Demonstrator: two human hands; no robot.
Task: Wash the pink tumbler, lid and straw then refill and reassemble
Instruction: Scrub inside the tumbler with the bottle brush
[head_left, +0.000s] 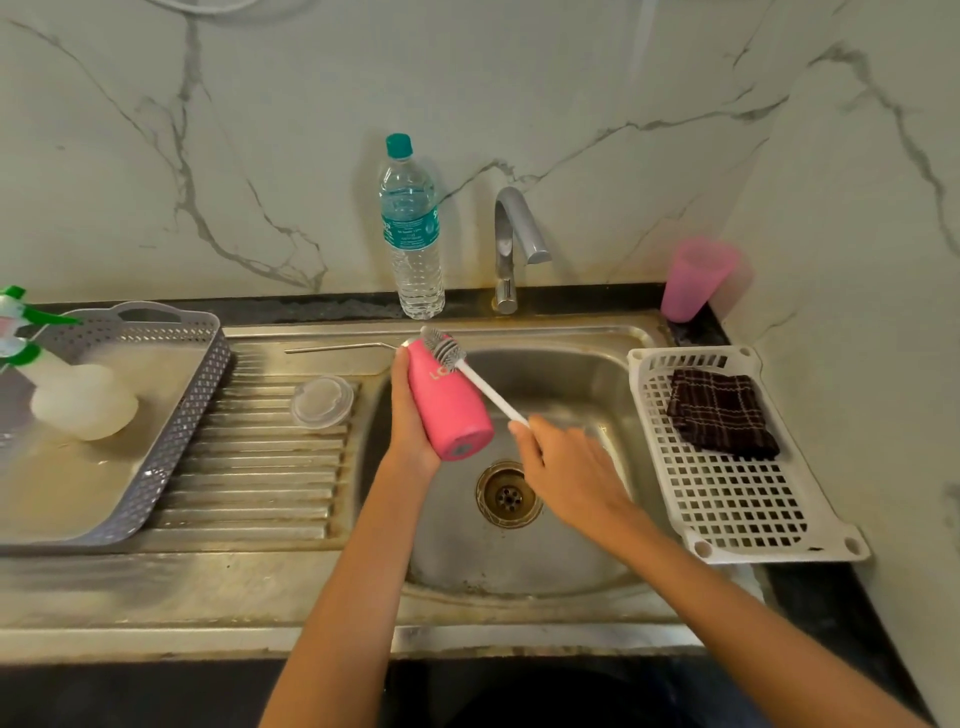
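My left hand grips the pink tumbler over the sink basin, tilted with its base toward me and its mouth pointing away. My right hand holds the white handle of a bottle brush. The brush's grey bristle head lies against the tumbler's outer wall near its mouth. The clear lid lies flat on the ribbed drainboard, left of the basin. The metal straw lies along the back of the drainboard. No water runs from the tap.
A full water bottle stands behind the sink beside the tap. A pink cup stands at the back right. A white rack holds a dark checked cloth. A grey basket with a spray bottle sits left.
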